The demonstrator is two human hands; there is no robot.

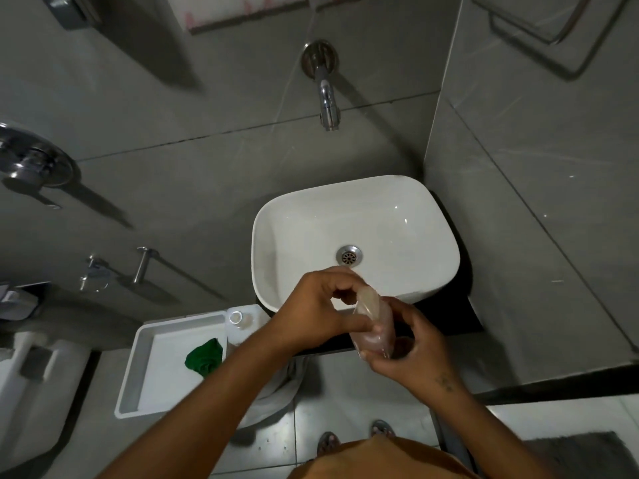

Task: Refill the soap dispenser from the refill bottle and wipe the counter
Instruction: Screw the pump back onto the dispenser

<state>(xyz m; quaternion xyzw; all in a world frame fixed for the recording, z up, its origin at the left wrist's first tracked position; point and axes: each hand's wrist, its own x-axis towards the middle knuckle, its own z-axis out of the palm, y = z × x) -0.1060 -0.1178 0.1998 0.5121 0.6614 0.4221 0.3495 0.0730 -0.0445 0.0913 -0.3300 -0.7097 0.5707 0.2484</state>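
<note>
Head view showed us standing at the white basin [428,216], both hands busy over its near rim. Our right hand [411,350] was wrapped round the lower body of a clear bottle [375,326] with pinkish liquid inside, tilted with its top toward the basin. Our left hand [323,305] had its fingers pinched at the bottle's top, as if working a cap or pump; blur kept us from telling which, or whether this was the dispenser or the refill. A second small clear bottle [238,319] stood open-mouthed just left of the basin, beside a white tray [138,385] holding a crumpled green cloth [204,356] for the wiping.

We judged the main risk to be a spill: the bottle was tilted and gripped low, so a sudden release of the top could slop soap onto the dark counter [446,312] or the floor. A soapy grip could also let it slip from our fingers.
</note>
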